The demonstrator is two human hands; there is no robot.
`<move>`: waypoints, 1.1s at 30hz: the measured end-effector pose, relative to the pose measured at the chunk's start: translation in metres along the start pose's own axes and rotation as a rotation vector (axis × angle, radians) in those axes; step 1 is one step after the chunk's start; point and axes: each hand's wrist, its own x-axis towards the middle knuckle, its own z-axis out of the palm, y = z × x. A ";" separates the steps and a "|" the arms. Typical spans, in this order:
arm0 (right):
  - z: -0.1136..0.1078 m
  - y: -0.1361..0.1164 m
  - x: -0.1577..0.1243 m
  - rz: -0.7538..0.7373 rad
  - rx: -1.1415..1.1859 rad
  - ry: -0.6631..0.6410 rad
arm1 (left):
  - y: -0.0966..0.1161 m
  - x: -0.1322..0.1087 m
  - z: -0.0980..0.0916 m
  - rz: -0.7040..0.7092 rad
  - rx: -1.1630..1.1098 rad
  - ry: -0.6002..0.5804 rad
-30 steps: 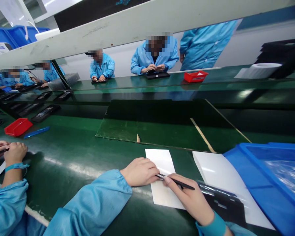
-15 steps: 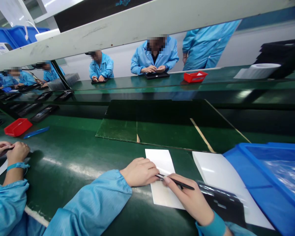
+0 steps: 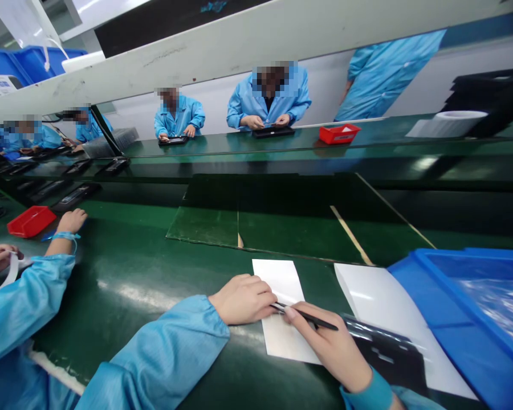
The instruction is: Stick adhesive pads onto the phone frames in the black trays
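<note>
- Status: work in hand underway at the white sheet point(image 3: 284, 341), flat on the near table point(image 3: 239, 378); front end of the tool meets L fingertips over it. No finished result obs.; done vs. left can't be confirmed, contact spot being hidden.
- R hand point(image 3: 333, 341): comes in from lower R, wrist low, thumb and fingers angled fwd and L. Grip pinches the slim dark tool point(image 3: 320, 322), held aslant, rear end twd R.
- L hand point(image 3: 241, 299): forearm crosses from lower L, sleeve point(image 3: 166, 347) gathered nr wrist; back of hand up, fingers curled down at sheet's L side. Grip: tips partly hidden, can't tell whether pinching anything.
- Just R of R hand: black flat item point(image 3: 397, 353), glossy upper edge, ID unclear; white paper point(image 3: 367, 285) next to it, then blue bin point(image 3: 448, 307) w/ clear plastic point(image 3: 500, 307).
- Far L: co-worker's hand point(image 3: 72, 221) nr red tray point(image 3: 32, 223); same person's other hand point(image 3: 0, 261) at white strip point(image 3: 12, 270).
- Beyond: green board point(image 3: 290, 230); opp. side, another co-worker point(image 3: 269, 102) bent over black item, 2nd red tray point(image 3: 340, 135) nearby.
</note>
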 end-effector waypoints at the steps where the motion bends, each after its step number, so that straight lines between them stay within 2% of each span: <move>1: 0.000 -0.001 0.000 -0.002 0.003 0.001 | 0.000 0.000 0.000 0.000 -0.001 0.002; 24: -0.001 -0.008 0.002 -0.009 -0.003 0.025 | 0.000 0.000 -0.001 0.000 0.001 -0.005; 33: 0.000 -0.001 0.000 -0.007 -0.009 0.009 | 0.000 0.001 -0.001 0.003 0.009 0.009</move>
